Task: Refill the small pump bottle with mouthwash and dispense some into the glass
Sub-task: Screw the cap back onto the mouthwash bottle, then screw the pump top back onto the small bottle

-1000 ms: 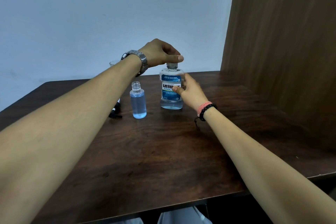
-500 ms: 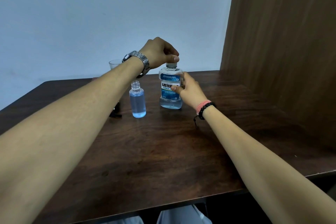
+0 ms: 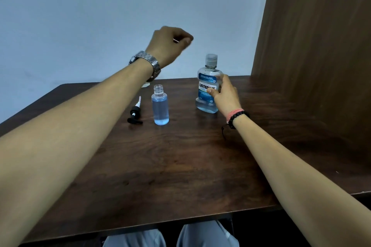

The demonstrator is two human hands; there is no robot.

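The right hand (image 3: 224,94) is gripping the mouthwash bottle (image 3: 206,90) around its labelled body, thumb across the front and fingers curling round the far side, and the bottle is standing upright on the dark wooden table (image 3: 180,166), right of centre. Its clear cap (image 3: 211,60) is sitting on the neck. The left hand (image 3: 170,44) is hovering in the air above and to the left of that cap, well apart from it, fingers curled in; the hand is blurred, and something pale is showing at the fingertips, but whether it is holding anything cannot be told. A metal watch (image 3: 148,64) is sitting on the left wrist, and beaded bracelets (image 3: 236,115) are circling the right one.

The small pump bottle (image 3: 160,106) is standing uncapped between the two arms, nearly full of blue liquid. Its black pump head (image 3: 135,113) is lying on the table just to its left. The glass (image 3: 145,84) is peeking out behind the left wrist, mostly hidden.
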